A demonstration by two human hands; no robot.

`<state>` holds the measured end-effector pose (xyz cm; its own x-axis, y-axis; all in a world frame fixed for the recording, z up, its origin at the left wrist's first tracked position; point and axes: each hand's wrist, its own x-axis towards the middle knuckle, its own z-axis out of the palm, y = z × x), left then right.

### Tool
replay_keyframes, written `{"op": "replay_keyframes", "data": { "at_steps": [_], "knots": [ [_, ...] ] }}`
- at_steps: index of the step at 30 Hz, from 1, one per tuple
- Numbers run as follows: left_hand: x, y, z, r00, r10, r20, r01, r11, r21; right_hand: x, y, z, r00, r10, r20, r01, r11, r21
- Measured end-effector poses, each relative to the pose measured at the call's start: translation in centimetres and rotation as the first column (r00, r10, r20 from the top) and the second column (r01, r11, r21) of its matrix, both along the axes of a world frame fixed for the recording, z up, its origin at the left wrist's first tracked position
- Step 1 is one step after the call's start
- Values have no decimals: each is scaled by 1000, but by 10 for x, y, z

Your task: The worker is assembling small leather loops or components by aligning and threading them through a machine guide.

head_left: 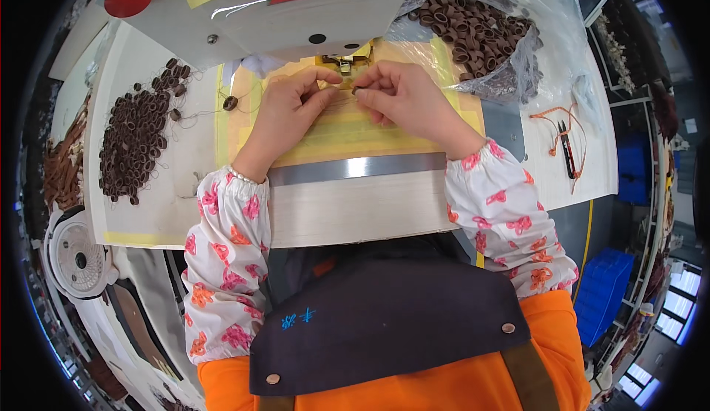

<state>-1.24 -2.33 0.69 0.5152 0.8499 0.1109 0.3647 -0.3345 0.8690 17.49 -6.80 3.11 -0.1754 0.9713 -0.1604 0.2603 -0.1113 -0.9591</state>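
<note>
At a pale table (355,211) — pinching a dark piece (358,89) with right hand (408,99), apart from left hand (290,108) — of unclear grip.

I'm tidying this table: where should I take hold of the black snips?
Probably by the lower body of the snips, coming from your near side: the narrow tips point away from you, and the orange cord lies around them.

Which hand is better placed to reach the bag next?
Right hand, likely: it is nearer than the left hand to the plastic bag of brown loops, though its fingers seem to pinch a small dark piece.
</note>
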Motion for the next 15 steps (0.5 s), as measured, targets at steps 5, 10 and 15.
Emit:
{"op": "replay_keyframes", "data": {
  "at_steps": [5,10,15],
  "knots": [
    [3,2,3,997,70,-36,-71,997,-26,-5,23,2,998,49,-46,-54,994,-98],
    [8,6,3,984,147,-100,-141,988,63,-8,23,-16,991,-98,96,78,976,202],
    [16,12,0,949,249,-195,-254,967,-1,-10,26,-25,950,-268,161,153,849,506]
  ]
}}
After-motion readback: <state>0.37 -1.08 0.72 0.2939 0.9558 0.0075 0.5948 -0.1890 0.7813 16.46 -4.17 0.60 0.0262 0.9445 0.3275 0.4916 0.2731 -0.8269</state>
